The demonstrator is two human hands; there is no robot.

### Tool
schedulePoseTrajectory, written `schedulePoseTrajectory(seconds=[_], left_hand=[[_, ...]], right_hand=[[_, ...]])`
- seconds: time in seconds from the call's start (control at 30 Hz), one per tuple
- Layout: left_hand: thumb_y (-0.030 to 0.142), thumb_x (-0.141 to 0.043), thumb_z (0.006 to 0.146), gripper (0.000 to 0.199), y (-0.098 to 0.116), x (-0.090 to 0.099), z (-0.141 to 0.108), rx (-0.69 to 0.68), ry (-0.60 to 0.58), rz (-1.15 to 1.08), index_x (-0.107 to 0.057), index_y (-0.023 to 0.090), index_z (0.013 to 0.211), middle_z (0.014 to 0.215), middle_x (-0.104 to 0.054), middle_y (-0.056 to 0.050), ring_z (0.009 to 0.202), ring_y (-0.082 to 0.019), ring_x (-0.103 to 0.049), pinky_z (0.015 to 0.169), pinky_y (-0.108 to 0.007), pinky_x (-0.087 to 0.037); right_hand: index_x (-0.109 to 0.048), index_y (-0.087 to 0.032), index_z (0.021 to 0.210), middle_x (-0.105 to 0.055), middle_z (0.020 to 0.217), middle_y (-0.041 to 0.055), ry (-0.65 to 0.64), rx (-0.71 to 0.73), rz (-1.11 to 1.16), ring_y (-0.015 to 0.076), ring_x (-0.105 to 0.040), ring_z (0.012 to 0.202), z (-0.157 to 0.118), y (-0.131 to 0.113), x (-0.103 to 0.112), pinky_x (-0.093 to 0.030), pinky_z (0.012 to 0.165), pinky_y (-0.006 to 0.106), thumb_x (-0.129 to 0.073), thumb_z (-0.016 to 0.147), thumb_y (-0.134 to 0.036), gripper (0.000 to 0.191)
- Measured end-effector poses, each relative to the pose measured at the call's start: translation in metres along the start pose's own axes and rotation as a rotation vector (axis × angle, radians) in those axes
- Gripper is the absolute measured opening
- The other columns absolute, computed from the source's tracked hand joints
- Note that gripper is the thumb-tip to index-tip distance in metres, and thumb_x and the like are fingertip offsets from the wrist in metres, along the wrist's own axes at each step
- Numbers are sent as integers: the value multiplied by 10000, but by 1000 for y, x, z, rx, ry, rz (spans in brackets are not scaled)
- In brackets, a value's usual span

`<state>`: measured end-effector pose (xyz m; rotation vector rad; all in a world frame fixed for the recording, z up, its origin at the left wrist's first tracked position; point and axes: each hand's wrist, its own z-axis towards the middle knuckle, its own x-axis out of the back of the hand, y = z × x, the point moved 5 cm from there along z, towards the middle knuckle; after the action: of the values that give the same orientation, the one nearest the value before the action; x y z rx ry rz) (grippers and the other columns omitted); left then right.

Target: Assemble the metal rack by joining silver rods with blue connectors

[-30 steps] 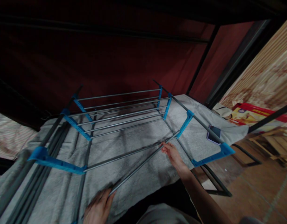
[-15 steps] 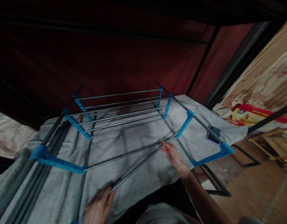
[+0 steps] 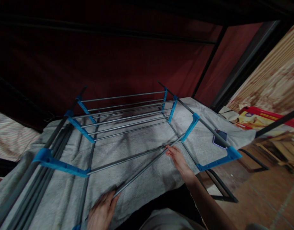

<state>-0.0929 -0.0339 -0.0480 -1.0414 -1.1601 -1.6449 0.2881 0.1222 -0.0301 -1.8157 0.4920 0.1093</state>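
Observation:
A thin grey metal rod (image 3: 142,172) lies at a slant between my two hands, in front of a rack frame. My left hand (image 3: 102,209) is closed round its near end. Higher up, the fingers of my right hand (image 3: 175,155) pinch the same rod near its far end, close to a blue plastic bracket (image 3: 190,127). The frame has grey side tubes (image 3: 209,128) with blue brackets, and several thin crossbars (image 3: 127,120) span its far part. One lower crossbar (image 3: 123,164) meets the front left blue bracket (image 3: 63,167).
Grey cloth (image 3: 137,143) covers the surface under the frame. A bundle of grey tubes (image 3: 45,182) lies at the left. A phone (image 3: 220,139) rests at the right, by a side tube. Beyond the edge are a red and yellow box (image 3: 259,118) and a wooden crate (image 3: 278,153).
The view has shifted very slightly. Both hands hold the rod in nearly the same position as before.

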Motion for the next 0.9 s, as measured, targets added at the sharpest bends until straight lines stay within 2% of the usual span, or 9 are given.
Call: schedulePoseTrajectory(seconds=[0.17, 0.37, 0.5, 0.7, 0.9], left_hand=[[559, -361, 996, 499, 5, 3, 1, 8, 56, 17, -752, 251, 1028, 987, -797, -35, 877, -194, -762, 768, -294, -622], [527, -343, 1008, 489, 12, 8, 3, -27, 84, 49, -746, 252, 991, 968, -799, -24, 849, -189, -764, 720, -285, -617], [537, -353, 1003, 484, 13, 8, 3, -12, 100, 61, -750, 259, 989, 946, -799, -26, 842, -193, -763, 734, -281, -613], [542, -340, 1012, 509, 13, 6, 1, -18, 141, 68, -746, 237, 975, 923, -795, -35, 826, -190, -759, 711, -279, -607], [560, -368, 1004, 492, 9, 2, -1, -20, 149, 32, -746, 246, 993, 947, -796, -37, 850, -189, -756, 753, -289, -606]], right_hand=[[-654, -262, 716, -673, 754, 32, 11, -10, -7, 214, -638, 687, -4, 1, -3, -557, 711, 365, -879, 594, -549, 384], [-672, -241, 735, -662, 695, 33, -8, -46, 1, 217, -653, 673, -10, 15, -6, -549, 688, 372, -800, 660, -667, 450], [-687, -242, 754, -671, 728, 58, -11, -56, -5, 235, -651, 705, -10, 18, -5, -553, 717, 395, -809, 654, -660, 447], [-714, -272, 771, -678, 753, 46, -19, -30, -44, 221, -651, 716, -10, 11, -8, -553, 717, 374, -827, 642, -611, 380], [-717, -279, 753, -691, 766, 43, -18, -7, -58, 201, -647, 706, -10, 10, -7, -549, 709, 349, -837, 652, -596, 354]])
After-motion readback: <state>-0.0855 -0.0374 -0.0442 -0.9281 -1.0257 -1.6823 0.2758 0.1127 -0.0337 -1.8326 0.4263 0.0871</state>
